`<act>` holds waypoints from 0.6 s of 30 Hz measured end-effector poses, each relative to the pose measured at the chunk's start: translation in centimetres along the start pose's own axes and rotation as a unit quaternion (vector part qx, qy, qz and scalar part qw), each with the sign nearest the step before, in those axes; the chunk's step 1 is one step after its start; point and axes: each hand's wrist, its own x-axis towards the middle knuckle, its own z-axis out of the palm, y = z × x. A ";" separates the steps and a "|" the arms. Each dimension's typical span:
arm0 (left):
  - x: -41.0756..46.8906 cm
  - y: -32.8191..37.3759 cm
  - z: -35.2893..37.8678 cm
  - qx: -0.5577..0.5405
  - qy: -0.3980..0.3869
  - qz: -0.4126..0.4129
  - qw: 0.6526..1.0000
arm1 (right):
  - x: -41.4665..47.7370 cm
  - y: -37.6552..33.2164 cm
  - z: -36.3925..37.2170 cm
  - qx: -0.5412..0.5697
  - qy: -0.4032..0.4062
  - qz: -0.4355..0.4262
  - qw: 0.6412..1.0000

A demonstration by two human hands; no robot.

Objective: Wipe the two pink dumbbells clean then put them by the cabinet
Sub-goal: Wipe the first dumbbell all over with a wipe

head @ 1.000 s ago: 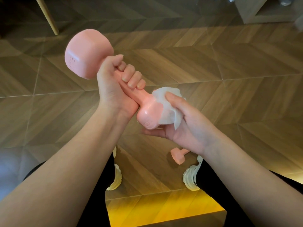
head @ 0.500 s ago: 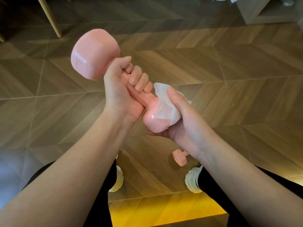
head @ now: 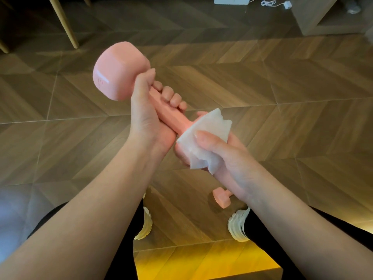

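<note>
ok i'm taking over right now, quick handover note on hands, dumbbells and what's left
Left hand grips the handle of the raised dumbbell, which is tilted with one head up.
Right hand holds the white wipe wrapped on that dumbbell's lower head.
Second dumbbell lies on the floor below the right wrist, untouched.
Done: the first is being wiped; how much is clean cannot be told.
Left: finish it, wipe the second, set both by the cabinet, far right.

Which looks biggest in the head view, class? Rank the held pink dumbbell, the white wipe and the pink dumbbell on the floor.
1. held pink dumbbell
2. white wipe
3. pink dumbbell on the floor: farther away and partly hidden by the right wrist, so this ranks looks only.
</note>
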 end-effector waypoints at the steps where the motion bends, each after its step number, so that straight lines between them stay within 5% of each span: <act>1: 0.1 -0.1 0.0 -0.004 0.013 -0.007 1.000 | 0.1 -0.1 0.0 -0.052 0.021 -0.025 0.998; 4: 0.1 -0.6 0.0 -0.006 0.046 -0.021 0.999 | 0.2 -0.2 -0.2 -0.174 0.058 -0.100 0.978; 18: -0.1 0.4 -0.2 0.005 0.034 0.020 0.999 | 0.4 0.9 -0.4 -0.172 0.025 -0.105 0.979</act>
